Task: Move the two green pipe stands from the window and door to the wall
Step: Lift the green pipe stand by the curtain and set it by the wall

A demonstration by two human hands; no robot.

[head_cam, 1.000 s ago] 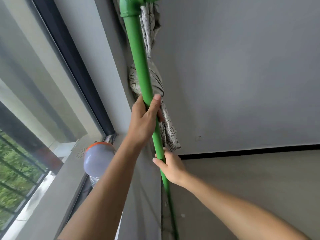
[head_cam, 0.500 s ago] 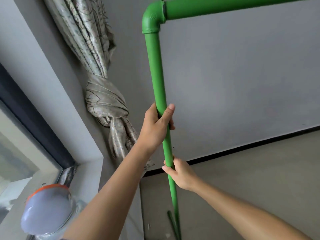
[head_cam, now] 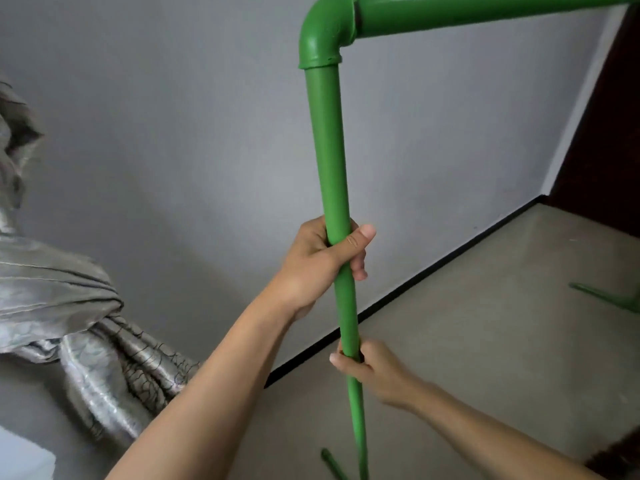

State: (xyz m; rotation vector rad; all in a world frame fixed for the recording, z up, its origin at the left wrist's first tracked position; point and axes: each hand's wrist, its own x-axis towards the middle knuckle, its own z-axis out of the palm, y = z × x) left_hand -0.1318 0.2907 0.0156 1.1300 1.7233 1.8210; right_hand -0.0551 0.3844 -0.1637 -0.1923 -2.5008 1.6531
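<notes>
Both hands clenched round upright of green pipe stand (head_cam: 329, 161): left hand (head_cam: 322, 261) higher, thumb across front; right hand (head_cam: 372, 370) below it, forearm stretched forward. Elbow joint above left hand. Since half second ago: knotted curtain (head_cam: 79, 327) farther left of hands, window gone, door edge (head_cam: 602, 126) now far right.

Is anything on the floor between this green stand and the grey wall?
Nothing visible. Both hands, left and right, grip the green pipe stand's upright; the bare floor runs clear to the grey wall. The knotted grey curtain hangs off left.
</notes>
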